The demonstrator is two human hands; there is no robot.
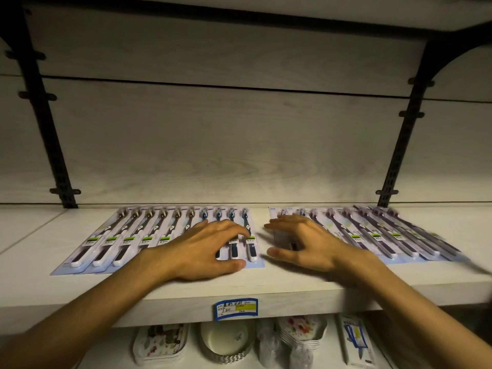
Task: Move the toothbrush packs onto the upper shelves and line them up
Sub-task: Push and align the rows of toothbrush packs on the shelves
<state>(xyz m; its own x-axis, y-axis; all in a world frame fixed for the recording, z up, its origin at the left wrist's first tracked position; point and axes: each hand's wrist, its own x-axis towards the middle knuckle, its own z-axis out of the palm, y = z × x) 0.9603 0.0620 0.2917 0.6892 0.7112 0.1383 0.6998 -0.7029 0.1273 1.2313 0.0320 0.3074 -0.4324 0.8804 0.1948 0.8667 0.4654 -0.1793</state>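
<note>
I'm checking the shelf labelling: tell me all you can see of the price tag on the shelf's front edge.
The price tag is a small rectangular label with a blue border, a white left part with dark handwriting and a yellow patch at the upper right. It lies flat on the front edge of the pale wood-look shelf, near the middle, below the gap between the two hands. Its writing is too small to read. Nothing touches it.

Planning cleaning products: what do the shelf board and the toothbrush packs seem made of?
Shelf board: probably laminated wood-look board, matte, with a pale printed grain. Toothbrush packs: seemingly glossy card backing under clear plastic blisters, which catch highlights over the handles.
</note>
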